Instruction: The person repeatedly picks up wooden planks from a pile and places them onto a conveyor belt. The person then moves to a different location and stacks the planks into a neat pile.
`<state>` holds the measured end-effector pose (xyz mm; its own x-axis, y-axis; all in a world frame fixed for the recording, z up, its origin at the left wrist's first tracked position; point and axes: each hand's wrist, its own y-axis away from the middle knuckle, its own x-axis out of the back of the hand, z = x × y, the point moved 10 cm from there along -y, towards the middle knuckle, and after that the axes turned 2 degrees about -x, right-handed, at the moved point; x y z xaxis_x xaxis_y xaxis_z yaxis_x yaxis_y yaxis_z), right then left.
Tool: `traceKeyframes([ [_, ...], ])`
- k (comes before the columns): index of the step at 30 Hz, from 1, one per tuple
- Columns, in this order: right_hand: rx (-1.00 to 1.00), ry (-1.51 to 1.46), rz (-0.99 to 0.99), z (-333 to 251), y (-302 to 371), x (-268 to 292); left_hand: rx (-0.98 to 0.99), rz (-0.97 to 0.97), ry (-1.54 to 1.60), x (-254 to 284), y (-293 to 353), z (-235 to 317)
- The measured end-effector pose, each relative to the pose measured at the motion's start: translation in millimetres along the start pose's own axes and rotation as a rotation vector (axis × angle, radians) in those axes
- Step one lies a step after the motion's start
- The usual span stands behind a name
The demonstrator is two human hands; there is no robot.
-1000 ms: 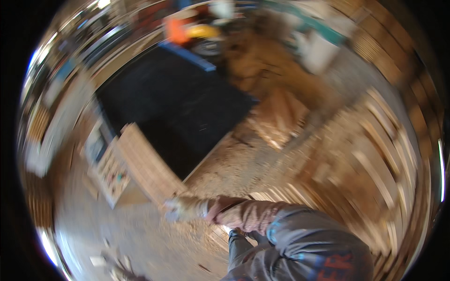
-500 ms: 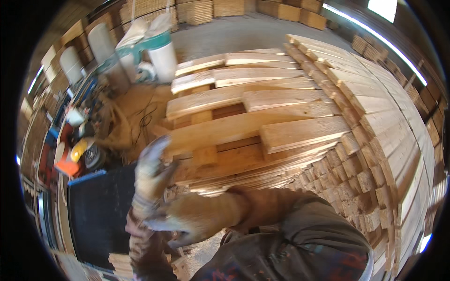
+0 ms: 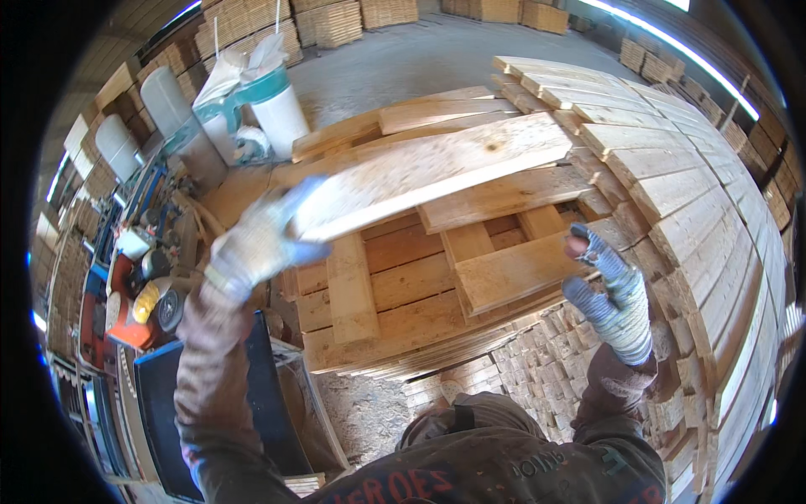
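My left hand (image 3: 264,239), in a pale work glove with bluish fingertips, grips the near left end of a wooden board (image 3: 437,172). That board slants up to the right above the others, its pale, rough face showing dark specks and a knot. My right hand (image 3: 617,294), gloved with one bare fingertip showing, is raised at the right with thumb and fingers apart and nothing between them. Close to it lies a shorter board (image 3: 520,269) on the lumber stack. Under the lifted board, crosswise strips such as the flat spacer (image 3: 351,286) rest on a layer of planks (image 3: 403,252).
A tall stack of boards (image 3: 680,185) runs along the right. On the left stand a black panel (image 3: 252,395), machinery with an orange part (image 3: 130,332), and a white and teal dust collector (image 3: 281,109). More lumber piles (image 3: 336,25) line the far wall.
My hands were close together at lower left. Now the left one grips a raised board, and the right has swung far to the right with its fingers apart. The view has shifted too.
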<state>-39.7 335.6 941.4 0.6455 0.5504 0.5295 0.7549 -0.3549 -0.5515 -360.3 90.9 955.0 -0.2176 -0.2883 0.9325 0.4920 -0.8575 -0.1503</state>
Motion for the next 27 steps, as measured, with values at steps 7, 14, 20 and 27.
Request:
traceKeyframes([
  [7, 0.228, -0.218, 0.094, -62.5, -82.0, 26.0, -0.054, 0.153, -0.448, -84.8, -75.7, 1.0],
  [14, 0.331, -0.053, -0.196, -93.2, -239.5, -23.6, -0.07, 0.224, -0.603, -89.2, -84.8, -4.8],
  [20, 0.153, 0.05, 0.002, 11.2, -380.9, -81.4, -0.139, 0.361, -0.647, 22.8, 28.0, -46.5],
  [27, 0.227, 0.371, -1.005, 10.4, -311.0, -361.4, 0.614, 0.768, 0.096, 74.5, 282.5, -183.4],
])
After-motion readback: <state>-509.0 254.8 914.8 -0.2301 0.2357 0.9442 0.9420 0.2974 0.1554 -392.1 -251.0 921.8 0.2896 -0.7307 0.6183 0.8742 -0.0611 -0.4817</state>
